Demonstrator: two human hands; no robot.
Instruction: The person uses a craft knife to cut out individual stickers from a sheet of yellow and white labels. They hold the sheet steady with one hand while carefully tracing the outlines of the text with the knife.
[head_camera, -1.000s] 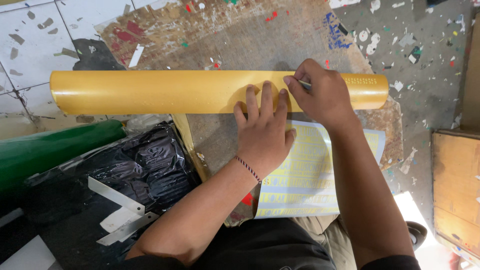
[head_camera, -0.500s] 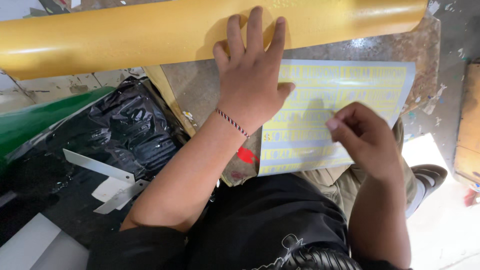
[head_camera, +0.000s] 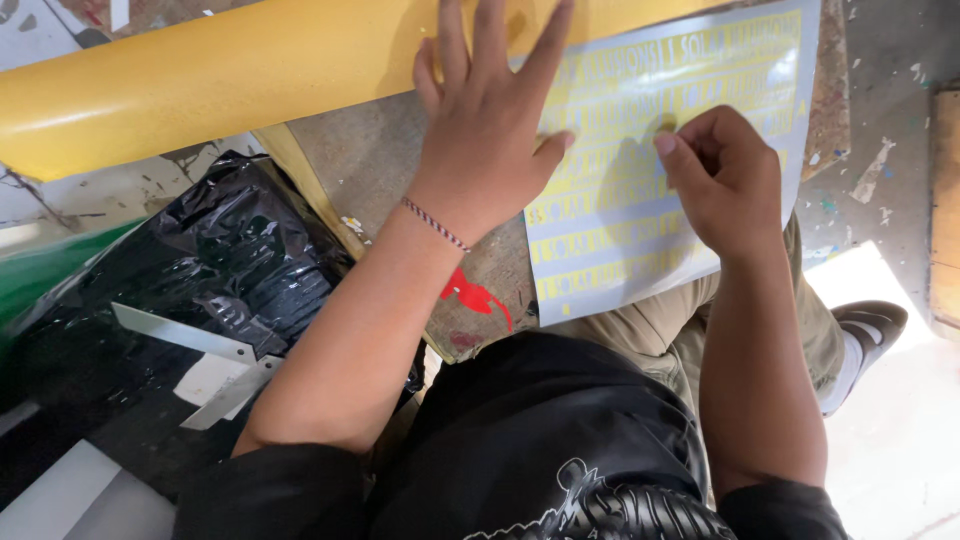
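Observation:
My left hand lies flat, fingers spread, on the long yellow vinyl roll and on the left edge of a grey sheet with yellow cut lettering. My right hand rests on the middle of that sheet with its fingers curled and pinched; whether a small tool is in them is hidden. The sheet lies on a worn wooden board and hangs over its near edge above my lap.
A black plastic bag lies at the left with white strips on it. A green roll shows at the far left. A wooden plank stands at the right, and my shoe rests on the floor.
The view has tilted down and drawn closer. My right hand came off the roll's right end down onto the lettered sheet. My left hand stays spread on the roll.

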